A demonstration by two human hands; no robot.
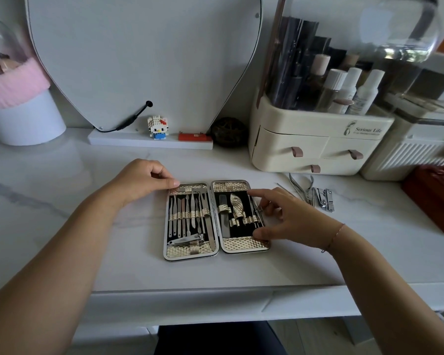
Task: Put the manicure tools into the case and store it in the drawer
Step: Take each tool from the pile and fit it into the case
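Note:
An open manicure case (217, 248) with a gold lining lies flat on the white marble vanity top (62, 201). Its left half holds a row of thin steel tools and a nail clipper (187, 240). The right half holds a file and a few other pieces. My left hand (141, 179) has curled fingers and its thumb pinches the case's top left corner. My right hand (280, 216) is spread over the right half, with the thumb on its lower right edge and the index tip near the top. Loose nippers (304, 189), clippers (324, 198) and a thin tweezer (283, 187) lie to the right.
A cream organiser (318, 139) with three small tabbed drawers stands at the back right, with bottles under its clear lid. A heart-shaped mirror (144, 55) with a block figure on its base is behind the case. A red pouch (436, 196) lies far right and a white pot (23, 119) far left.

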